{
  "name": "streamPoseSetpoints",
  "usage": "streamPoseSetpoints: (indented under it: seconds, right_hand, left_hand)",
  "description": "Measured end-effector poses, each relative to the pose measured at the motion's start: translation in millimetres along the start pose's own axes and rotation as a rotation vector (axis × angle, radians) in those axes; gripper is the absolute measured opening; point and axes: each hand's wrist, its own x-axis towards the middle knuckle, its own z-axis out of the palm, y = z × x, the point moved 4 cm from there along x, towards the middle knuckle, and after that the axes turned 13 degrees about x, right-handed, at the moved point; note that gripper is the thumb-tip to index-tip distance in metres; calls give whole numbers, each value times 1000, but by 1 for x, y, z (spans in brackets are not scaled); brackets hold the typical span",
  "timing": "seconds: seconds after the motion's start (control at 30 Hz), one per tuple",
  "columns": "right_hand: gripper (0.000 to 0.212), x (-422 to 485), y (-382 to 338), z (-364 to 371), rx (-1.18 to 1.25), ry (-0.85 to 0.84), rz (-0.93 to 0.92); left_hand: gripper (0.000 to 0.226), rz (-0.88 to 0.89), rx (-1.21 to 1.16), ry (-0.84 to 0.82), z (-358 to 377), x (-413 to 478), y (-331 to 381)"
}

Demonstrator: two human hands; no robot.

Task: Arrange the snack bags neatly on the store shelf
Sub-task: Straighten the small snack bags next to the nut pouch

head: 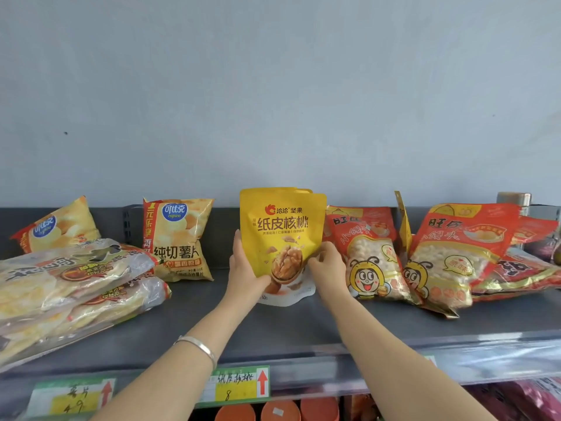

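A yellow walnut bag [282, 229] stands upright at the middle of the dark shelf [273, 323], with a second yellow bag right behind it. My left hand [246, 268] grips its left edge, thumb across the front. My right hand [329, 265] pinches its lower right edge. Two yellow chip bags [177, 235] [59, 226] lean against the back at the left. Red bee-cartoon snack bags [368, 250] [455, 253] lean at the right.
Clear flat-cake packs [69, 287] lie stacked at the far left, overhanging the front edge. More red bags [522, 268] lie flat at the far right. Price tags [239, 382] line the shelf's front rail. Orange lids [279, 410] show on the shelf below.
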Motion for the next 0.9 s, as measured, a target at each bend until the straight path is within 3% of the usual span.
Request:
streamPoseSetpoints:
  seconds: [0.17, 0.27, 0.37, 0.5, 0.63, 0.77, 0.9]
  right_hand:
    - [42, 0, 5, 5, -25, -47, -15]
    - [47, -3, -1, 1, -116, 39, -120]
    - [45, -4, -14, -9, -159, 44, -243]
    - [40, 0, -25, -42, -273, 19, -346]
    - [39, 6, -20, -89, -468, 114, -374]
    - [44, 10, 6, -111, -621, 95, -230]
    - [56, 14, 18, -108, -653, 66, -119]
  left_hand:
    - [97, 19, 156, 139, -14, -6, 4]
    - [61, 194, 427, 342, -28, -12, 11]
    - [30, 306, 568, 397, -28, -19, 28]
    - [19, 454, 569, 282, 0, -27, 60]
    - [27, 510, 506, 84, 49, -33, 88]
    - [52, 328, 404, -160, 101, -31, 101]
    - [66, 91, 274, -287, 133, -24, 99]
